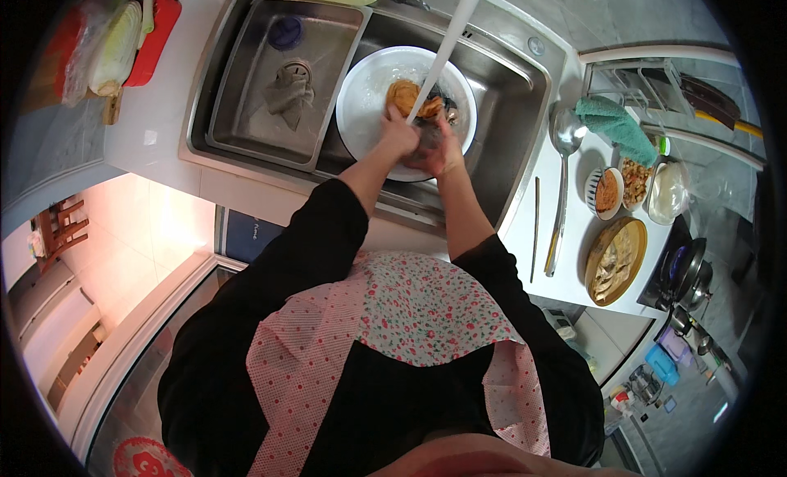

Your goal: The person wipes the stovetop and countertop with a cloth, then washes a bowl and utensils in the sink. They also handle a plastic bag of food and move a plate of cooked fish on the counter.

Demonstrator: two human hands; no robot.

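Note:
A white basin [354, 108] stands in the right bowl of the sink, with water from the tap [447, 46] running into it. Inside lie an orange-brown, crumpled piece of food [402, 93], its exact kind unclear, and some dark pieces [449, 108] beside it. My left hand [398, 136] has its fingers bent against the near side of the orange-brown piece. Close by on the right, my right hand [445, 149] reaches into the basin by the dark pieces; its fingers are partly under water and blurred, so their grip does not show.
In the left sink bowl a grey cloth [287, 98] lies by the drain, near a purple round item [285, 34]. Rightward on the counter are a ladle [560, 190], a chopstick [535, 231], small food bowls [604, 192], a round tray [616, 260] and a green cloth [615, 128]. Cabbage [115, 54] lies left.

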